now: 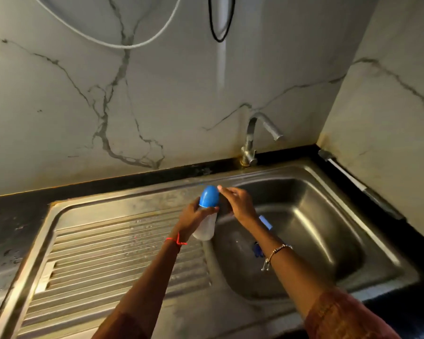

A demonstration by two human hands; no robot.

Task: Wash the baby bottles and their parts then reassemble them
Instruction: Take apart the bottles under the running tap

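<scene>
Head view. Gripping with the left hand [194,215] a translucent plastic baby bottle [206,230] at its neck, just under the domed blue cap [209,196]; held above the steel sink [316,204], over the edge between drainboard and basin. Long axis running 6 to 12 o'clock, cap at the 12 end. Just beside the cap at 3 o'clock, the right hand [240,204]: grip wide, fingers relaxed, holding nothing. Likely next: pulling off the cap, closing in from 3 o'clock. Below in the basin, blue-and-white pieces [266,222], partly hidden by the forearm.
</scene>
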